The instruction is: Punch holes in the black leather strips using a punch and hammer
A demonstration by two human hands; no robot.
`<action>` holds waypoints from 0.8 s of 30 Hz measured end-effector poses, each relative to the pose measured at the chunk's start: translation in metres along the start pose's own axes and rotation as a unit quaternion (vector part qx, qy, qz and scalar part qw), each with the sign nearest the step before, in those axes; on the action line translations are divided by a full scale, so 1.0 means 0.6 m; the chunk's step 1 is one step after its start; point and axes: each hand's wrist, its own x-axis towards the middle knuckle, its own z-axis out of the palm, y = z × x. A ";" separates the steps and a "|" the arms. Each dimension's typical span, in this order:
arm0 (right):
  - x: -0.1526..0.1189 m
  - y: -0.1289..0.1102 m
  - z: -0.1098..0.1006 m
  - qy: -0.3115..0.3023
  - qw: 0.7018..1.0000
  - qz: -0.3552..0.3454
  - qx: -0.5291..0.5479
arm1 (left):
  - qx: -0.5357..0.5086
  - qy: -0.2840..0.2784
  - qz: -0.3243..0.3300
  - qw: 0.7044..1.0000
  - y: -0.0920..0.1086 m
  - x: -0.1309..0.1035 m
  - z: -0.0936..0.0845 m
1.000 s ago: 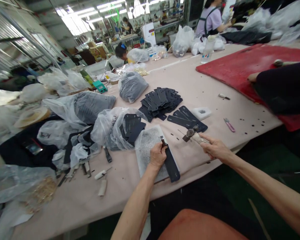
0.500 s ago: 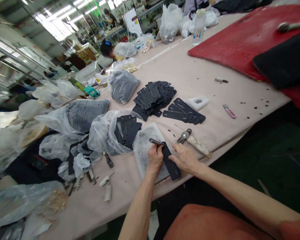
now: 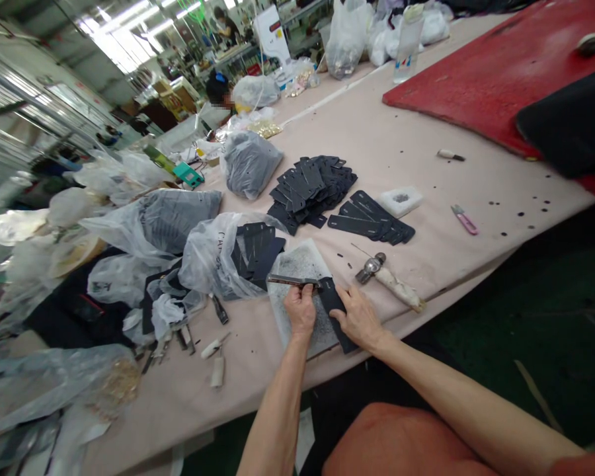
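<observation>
Pale pink cloth covers the long table (image 3: 387,139), and a red mat (image 3: 476,79) lies at its far right. Many plastic bags (image 3: 168,218) with dark pieces are piled on the left side, and a heap of black strips (image 3: 310,185) sits in the middle, with a smaller fan of strips (image 3: 371,225) to its right. Near the edge lies a grey punching pad (image 3: 297,264), and on it the black leather strip (image 3: 333,311), whose long axis runs from far-left to near-right. The right hand (image 3: 359,320) lies flat on the right side of this strip, fingers together and pressing it down, so this hand is the nearer one to it. The left hand (image 3: 300,307) pinches a thin metal punch tool (image 3: 290,281), which lies almost level and points to the left, its right end touching the far end of the strip. The hammer (image 3: 389,281) rests on the table just to the right of the pad, apart from both hands. One second ago the right hand held this hammer raised; now it is put down, and the punch, then upright, is tilted flat.
</observation>
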 end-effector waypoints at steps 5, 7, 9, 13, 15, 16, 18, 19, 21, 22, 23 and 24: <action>0.000 -0.007 -0.004 -0.001 1.000 0.012 0.002 | 0.023 -0.011 0.025 0.999 0.010 -0.020 -0.003; 0.002 -0.009 -0.007 -0.008 1.000 0.022 -0.007 | 0.027 -0.005 0.021 0.999 0.009 -0.024 -0.003; 0.005 -0.011 -0.010 -0.012 0.999 0.031 -0.015 | 0.025 0.000 0.017 1.000 0.008 -0.027 -0.003; 0.013 -0.006 -0.012 -0.021 0.998 0.058 -0.001 | 0.011 0.000 0.015 1.000 0.017 -0.030 -0.006; 0.017 0.002 -0.013 -0.031 0.996 0.080 0.034 | -0.001 -0.002 0.010 1.000 0.022 -0.031 -0.008; 0.018 0.007 -0.013 -0.040 0.993 0.091 0.065 | -0.010 -0.002 0.007 1.000 0.024 -0.032 -0.008; 0.020 0.018 -0.014 -0.057 0.979 0.103 0.164 | -0.031 0.002 -0.009 0.999 0.024 -0.031 -0.008; 0.020 0.023 -0.015 -0.060 0.968 0.103 0.222 | -0.046 0.007 -0.020 0.999 0.022 -0.031 -0.007; 0.016 0.030 -0.018 -0.057 0.939 0.103 0.322 | -0.105 0.008 -0.046 0.993 0.017 -0.029 -0.006; 0.013 0.032 -0.020 -0.056 0.926 0.104 0.359 | -0.151 0.005 -0.062 0.987 0.015 -0.028 -0.006; 0.010 0.033 -0.023 -0.059 0.914 0.107 0.387 | -0.202 -0.004 -0.081 0.976 0.014 -0.028 -0.006; 0.006 0.032 -0.025 -0.065 0.904 0.110 0.408 | -0.253 -0.020 -0.104 0.962 0.015 -0.029 -0.008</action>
